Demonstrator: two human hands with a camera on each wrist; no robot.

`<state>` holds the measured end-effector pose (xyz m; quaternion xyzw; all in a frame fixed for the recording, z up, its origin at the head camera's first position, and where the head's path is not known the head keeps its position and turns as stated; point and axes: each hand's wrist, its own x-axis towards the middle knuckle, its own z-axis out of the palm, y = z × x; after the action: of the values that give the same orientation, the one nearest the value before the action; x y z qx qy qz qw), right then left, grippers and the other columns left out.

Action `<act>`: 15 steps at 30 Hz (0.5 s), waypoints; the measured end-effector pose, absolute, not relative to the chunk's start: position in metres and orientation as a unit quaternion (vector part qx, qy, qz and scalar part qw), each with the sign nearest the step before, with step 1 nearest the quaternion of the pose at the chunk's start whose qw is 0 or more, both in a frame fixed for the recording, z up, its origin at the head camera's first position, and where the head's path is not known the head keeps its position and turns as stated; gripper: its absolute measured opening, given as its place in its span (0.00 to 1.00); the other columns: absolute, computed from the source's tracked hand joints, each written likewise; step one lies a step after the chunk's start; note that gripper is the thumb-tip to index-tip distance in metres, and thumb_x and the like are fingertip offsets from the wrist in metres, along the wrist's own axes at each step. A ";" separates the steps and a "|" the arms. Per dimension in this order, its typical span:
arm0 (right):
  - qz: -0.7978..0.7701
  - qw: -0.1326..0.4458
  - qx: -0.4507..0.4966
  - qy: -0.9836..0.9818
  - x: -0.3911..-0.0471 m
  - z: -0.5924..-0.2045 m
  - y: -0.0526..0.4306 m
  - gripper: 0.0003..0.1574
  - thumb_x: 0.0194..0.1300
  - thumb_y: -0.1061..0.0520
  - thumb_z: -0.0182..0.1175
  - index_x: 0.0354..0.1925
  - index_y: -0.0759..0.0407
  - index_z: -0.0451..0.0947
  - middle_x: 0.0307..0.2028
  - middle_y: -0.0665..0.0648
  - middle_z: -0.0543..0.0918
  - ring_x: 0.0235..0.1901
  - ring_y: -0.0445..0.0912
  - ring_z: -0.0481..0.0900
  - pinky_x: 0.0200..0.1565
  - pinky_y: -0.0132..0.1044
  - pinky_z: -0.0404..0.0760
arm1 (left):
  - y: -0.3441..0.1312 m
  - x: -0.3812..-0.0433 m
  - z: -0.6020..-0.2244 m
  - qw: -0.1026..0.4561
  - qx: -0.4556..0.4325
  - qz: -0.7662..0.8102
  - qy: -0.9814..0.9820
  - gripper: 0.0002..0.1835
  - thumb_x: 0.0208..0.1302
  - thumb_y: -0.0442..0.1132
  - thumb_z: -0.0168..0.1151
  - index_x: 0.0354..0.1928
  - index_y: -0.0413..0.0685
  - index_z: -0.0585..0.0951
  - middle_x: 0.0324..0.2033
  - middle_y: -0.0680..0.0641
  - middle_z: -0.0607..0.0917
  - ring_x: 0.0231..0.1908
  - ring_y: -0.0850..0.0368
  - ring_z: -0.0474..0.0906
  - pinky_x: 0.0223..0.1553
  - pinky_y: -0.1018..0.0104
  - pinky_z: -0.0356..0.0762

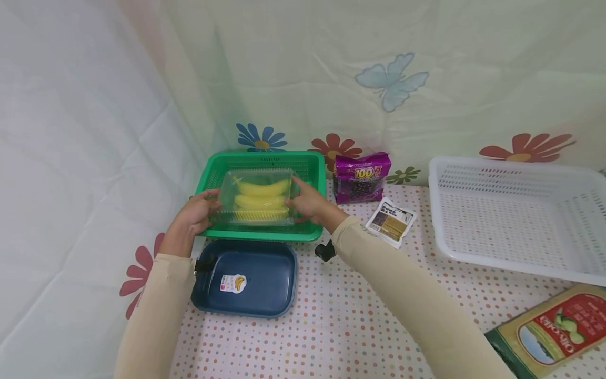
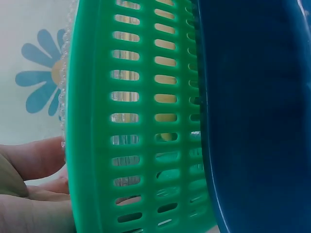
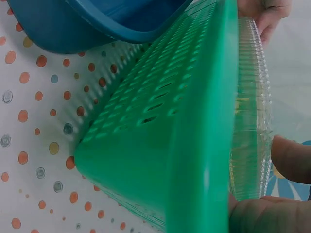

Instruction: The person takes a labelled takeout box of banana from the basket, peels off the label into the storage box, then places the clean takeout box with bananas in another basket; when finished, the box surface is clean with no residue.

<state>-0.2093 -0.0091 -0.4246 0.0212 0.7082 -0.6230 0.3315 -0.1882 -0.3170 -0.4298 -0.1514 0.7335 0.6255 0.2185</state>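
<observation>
A clear plastic box (image 1: 227,197) with yellow bananas (image 1: 262,201) inside sits within the rim of a green slotted basket (image 1: 258,234). My left hand (image 1: 195,213) holds the box's left end, and my right hand (image 1: 310,201) grips its right end. From the right wrist, the ridged edge of the box (image 3: 252,107) shows above the basket rim, with the right thumb (image 3: 291,158) against it. In the left wrist view the basket wall (image 2: 102,145) hides most of the box, and the left fingers (image 2: 36,158) are at the rim.
Directly in front of the basket is a blue tray (image 1: 258,302) with a banana sticker (image 1: 233,283). To the right are a purple snack bag (image 1: 361,179), a small white-and-brown packet (image 1: 391,221), a white basket (image 1: 440,221) and an Olivoila pack (image 1: 551,329). Curtains hang behind and left.
</observation>
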 end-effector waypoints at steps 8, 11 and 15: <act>-0.631 0.321 0.021 0.706 -0.210 -0.430 -0.012 0.54 0.75 0.65 0.55 0.83 0.38 0.37 0.80 0.68 0.48 0.69 0.61 0.70 0.60 0.62 0.78 | -0.318 -0.190 -0.435 0.216 -0.148 0.628 0.733 0.34 0.80 0.31 0.42 0.82 0.48 0.45 0.82 0.42 0.37 0.81 0.39 0.40 0.74 0.27 0.37; -0.627 0.316 0.018 0.712 -0.209 -0.431 -0.013 0.54 0.75 0.66 0.55 0.83 0.38 0.37 0.80 0.68 0.47 0.70 0.62 0.69 0.60 0.63 0.78 | -0.319 -0.191 -0.435 0.218 -0.148 0.624 0.736 0.35 0.79 0.30 0.42 0.82 0.49 0.45 0.82 0.43 0.37 0.81 0.39 0.40 0.74 0.27 0.37; -0.612 0.308 0.011 0.728 -0.209 -0.431 -0.014 0.54 0.75 0.65 0.56 0.83 0.38 0.37 0.80 0.69 0.47 0.72 0.64 0.66 0.59 0.63 0.79 | -0.319 -0.192 -0.436 0.219 -0.145 0.620 0.740 0.35 0.79 0.30 0.41 0.82 0.49 0.45 0.82 0.43 0.36 0.81 0.39 0.39 0.74 0.27 0.38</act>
<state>-0.2090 -0.0139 -0.4312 0.0110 0.7283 -0.6120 0.3082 -0.1917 -0.3190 -0.4358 -0.1451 0.7396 0.6196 0.2194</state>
